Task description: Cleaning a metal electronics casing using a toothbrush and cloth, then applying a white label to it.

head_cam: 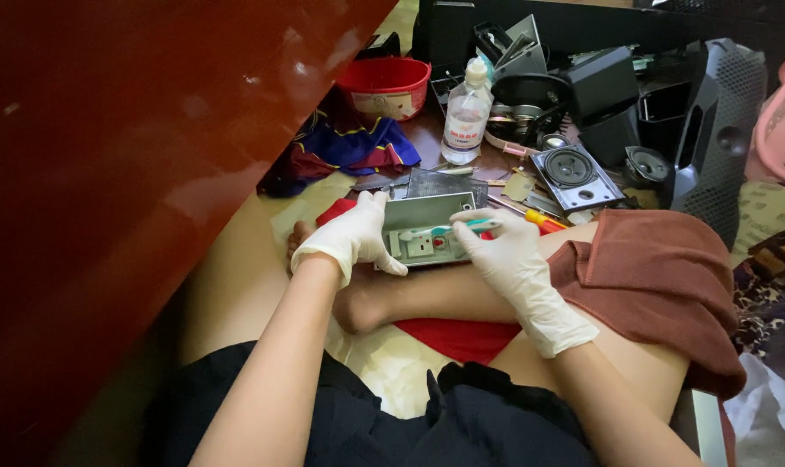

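Both my hands wear white gloves. My left hand [351,235] grips the left end of a small grey metal box [427,227] with a socket panel and a red switch on its face. My right hand [505,251] holds a teal and white toothbrush [449,229], its head resting across the top of the box face. The box sits above my crossed legs, over a red cloth [457,337].
A brown towel [660,277] lies over my right knee. Beyond are a clear plastic bottle [466,112], a red tub [384,85], a blue and red garment [345,147], speaker parts [570,169], a yellow-handled screwdriver [544,221]. A dark red wooden panel [133,173] fills the left.
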